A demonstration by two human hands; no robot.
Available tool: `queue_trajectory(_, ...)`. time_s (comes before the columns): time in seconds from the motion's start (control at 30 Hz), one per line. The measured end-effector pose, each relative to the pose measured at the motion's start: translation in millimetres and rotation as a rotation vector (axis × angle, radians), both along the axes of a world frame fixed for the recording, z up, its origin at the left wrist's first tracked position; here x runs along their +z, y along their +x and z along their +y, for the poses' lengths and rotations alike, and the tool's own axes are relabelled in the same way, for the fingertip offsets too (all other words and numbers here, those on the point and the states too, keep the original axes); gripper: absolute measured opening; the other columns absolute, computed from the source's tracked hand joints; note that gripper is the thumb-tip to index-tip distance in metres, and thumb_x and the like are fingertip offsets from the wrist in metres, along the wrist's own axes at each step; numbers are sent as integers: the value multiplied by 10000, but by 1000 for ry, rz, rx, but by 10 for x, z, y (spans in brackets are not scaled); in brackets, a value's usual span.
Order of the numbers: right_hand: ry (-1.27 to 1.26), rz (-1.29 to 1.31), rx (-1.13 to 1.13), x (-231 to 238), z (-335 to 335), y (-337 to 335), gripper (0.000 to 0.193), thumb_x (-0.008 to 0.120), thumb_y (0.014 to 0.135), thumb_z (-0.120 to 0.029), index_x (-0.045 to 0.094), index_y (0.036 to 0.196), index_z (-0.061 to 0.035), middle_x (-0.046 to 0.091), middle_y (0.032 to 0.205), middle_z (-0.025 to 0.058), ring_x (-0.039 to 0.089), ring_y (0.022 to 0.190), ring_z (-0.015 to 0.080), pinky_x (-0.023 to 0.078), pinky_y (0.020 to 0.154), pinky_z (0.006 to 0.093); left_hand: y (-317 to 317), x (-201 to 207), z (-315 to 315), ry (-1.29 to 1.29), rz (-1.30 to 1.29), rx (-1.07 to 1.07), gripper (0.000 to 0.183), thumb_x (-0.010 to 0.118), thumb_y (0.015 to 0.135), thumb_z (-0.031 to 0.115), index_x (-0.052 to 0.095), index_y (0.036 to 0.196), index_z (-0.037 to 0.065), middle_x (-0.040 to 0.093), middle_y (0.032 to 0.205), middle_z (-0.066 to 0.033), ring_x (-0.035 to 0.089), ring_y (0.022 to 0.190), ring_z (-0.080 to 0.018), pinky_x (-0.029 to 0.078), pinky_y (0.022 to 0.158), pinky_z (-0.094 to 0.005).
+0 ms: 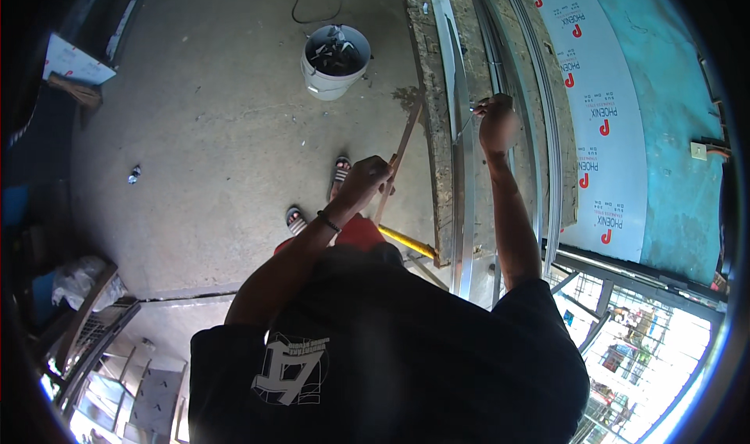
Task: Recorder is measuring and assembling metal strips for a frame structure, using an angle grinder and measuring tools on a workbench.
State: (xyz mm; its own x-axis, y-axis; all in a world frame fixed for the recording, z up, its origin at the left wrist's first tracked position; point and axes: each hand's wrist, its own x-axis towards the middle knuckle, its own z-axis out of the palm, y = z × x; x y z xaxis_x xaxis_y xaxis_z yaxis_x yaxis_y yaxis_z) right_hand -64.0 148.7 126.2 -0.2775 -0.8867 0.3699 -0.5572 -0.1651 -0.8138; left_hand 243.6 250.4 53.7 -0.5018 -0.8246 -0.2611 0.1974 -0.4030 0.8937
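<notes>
My left hand (366, 185), a dark bracelet at its wrist, is closed around a thin, flat brown strip (406, 135) beside the workbench's left edge. Over the bench, my right hand (498, 125) pinches a slim, pointed tool (467, 124). The tool's tip slants down to a long, shiny metal bar (462, 182) lying lengthwise on the bench. Too little of the tool shows to tell its exact kind. More long metal profiles (551, 143) run alongside, to the right of that bar.
The worn workbench (432, 163) has a rough left edge. A yellow bar (408, 242) sits at its near left corner. On the floor stands a white bucket (326, 87) of scraps, with a dark cable (295, 3) behind it. A film-covered sheet (601, 147) lies at the right.
</notes>
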Motion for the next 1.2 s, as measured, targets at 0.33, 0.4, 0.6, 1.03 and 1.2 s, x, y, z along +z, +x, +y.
queue_trajectory(0.33, -99, -153, 40, 621, -725, 79, 99, 444, 1042, -48, 518, 1016, 11, 631, 805, 114, 649, 683, 174, 550, 657, 323, -893, 443, -1292, -343, -128, -108, 238, 685, 963, 229, 663, 987, -7, 669, 914, -69, 657, 792, -139, 513, 716, -294)
queue_trajectory(0.4, -111, -161, -12, 789, -779, 116, 96, 451, 1037, -43, 521, 1004, 14, 630, 795, 117, 653, 685, 176, 552, 665, 325, -1168, 406, -1516, -311, -50, -152, 271, 694, 967, 265, 652, 997, -2, 652, 1027, -72, 644, 843, -117, 506, 742, -283)
queue_trajectory(0.6, -94, -149, -12, 1169, -819, 12, 105, 489, 1039, -61, 528, 987, 21, 644, 788, 110, 684, 684, 175, 565, 641, 323, -1792, 660, -2078, -277, -29, -439, 326, 673, 996, 353, 630, 1023, 31, 629, 1169, -70, 623, 1002, -87, 486, 786, -267)
queue_trajectory(1.03, -82, -460, 30, 867, -940, -332, 152, 504, 1060, -77, 543, 1177, 11, 656, 972, 93, 666, 855, 148, 522, 725, 302, -1536, 658, -3051, -530, -46, -258, 219, 603, 1034, 224, 611, 1043, 6, 573, 824, 5, 519, 749, -64, 443, 672, -263)
queue_trajectory(1.2, 231, -374, -61, 393, -1103, -331, 352, 558, 1037, -135, 573, 1373, -32, 703, 913, 65, 667, 834, 113, 507, 671, 282, -1290, 917, -3527, -631, -130, -312, 196, 573, 1053, 214, 575, 1003, 25, 520, 830, 30, 471, 790, -37, 408, 710, -235)
